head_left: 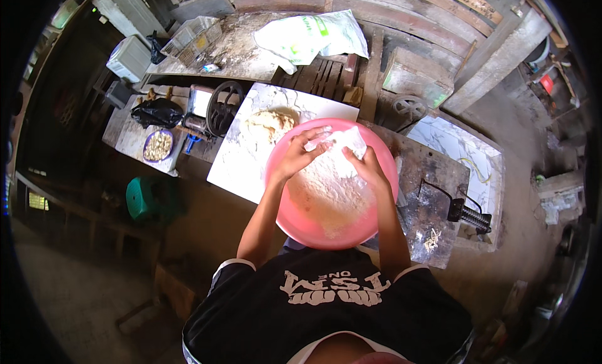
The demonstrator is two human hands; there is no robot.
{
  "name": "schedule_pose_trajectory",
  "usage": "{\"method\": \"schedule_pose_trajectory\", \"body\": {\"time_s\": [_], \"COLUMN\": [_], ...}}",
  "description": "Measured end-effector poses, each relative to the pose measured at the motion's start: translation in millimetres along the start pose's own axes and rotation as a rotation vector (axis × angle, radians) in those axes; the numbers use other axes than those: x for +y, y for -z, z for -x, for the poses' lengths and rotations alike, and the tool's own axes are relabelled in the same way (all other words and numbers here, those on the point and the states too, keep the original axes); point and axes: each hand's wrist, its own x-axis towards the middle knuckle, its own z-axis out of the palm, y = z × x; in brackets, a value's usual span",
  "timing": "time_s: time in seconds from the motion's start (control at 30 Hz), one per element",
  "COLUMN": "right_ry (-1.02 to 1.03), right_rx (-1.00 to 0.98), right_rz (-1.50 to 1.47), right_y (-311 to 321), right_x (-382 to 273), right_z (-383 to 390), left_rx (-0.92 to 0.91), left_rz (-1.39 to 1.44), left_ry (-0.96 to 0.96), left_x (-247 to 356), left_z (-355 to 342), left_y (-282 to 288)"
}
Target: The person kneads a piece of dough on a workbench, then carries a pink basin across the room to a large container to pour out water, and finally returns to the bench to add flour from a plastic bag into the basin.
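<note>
A big pink basin [295,223] stands on the table in front of me, its bottom covered with white flour [326,191]. Both my hands reach over its far half. My left hand [300,154] and my right hand [367,165] hold a crumpled white plastic bag [346,144] between them, above the flour. Behind the basin a lump of pale dough [271,122] lies on a white marble-patterned board [235,160].
A hand-crank machine with a black wheel [221,108] stands left of the board, next to a bowl of pale pieces [157,145] and a black bag [157,112]. A white sack [310,35] lies at the back. A black handle tool [470,217] rests at right. A green stool [143,198] stands below.
</note>
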Motion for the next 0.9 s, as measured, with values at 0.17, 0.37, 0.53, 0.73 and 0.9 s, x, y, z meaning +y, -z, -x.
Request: {"method": "schedule_pose_trajectory", "body": {"time_s": [0.17,0.37,0.53,0.73,0.9], "right_ry": [-0.364,-0.206,-0.196,-0.152,-0.181], "right_rx": [0.052,0.190,0.335,0.267,0.244], "right_rz": [-0.193,-0.371,-0.559,-0.687,-0.723], "right_y": [-3,-4,0,9,8], "right_x": [-14,0,16,5,5], "right_z": [24,40,45,51,51], "left_rx": [-0.358,-0.356,-0.329,-0.396,-0.407], "left_rz": [-0.097,-0.331,-0.154,-0.054,-0.033], "left_ry": [0.128,-0.240,-0.130,-0.085,-0.143], "left_x": [8,3,1,-5,-5], "left_z": [-18,-22,-21,-33,-40], "left_y": [11,2,-4,-10,-15]}}
